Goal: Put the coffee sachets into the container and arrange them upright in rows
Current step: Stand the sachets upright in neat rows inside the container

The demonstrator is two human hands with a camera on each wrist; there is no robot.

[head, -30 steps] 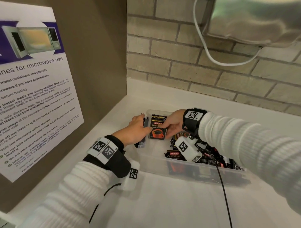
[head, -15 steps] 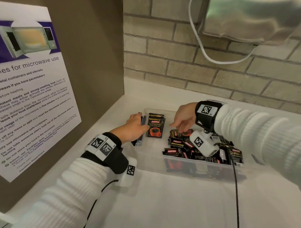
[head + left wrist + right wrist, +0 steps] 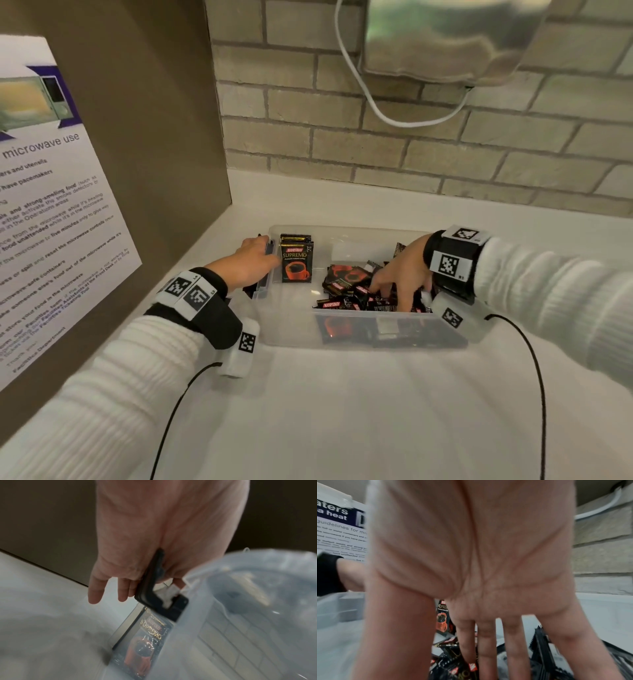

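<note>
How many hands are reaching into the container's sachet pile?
1: the right hand, fingers spread down in the loose sachets at the container's right end. The left hand holds the black clip at its left end.

**Open palm reaching into a heap of coffee sachets**

A person's right hand [image 3: 471,561] fills the view, palm facing, fingers [image 3: 488,642] spread straight down into a loose heap of black foil coffee sachets [image 3: 453,666]. Beyond the heap, one black sachet with a red cup [image 3: 441,618] stands upright. The translucent plastic container's wall [image 3: 599,608] rises behind the heap.
</note>
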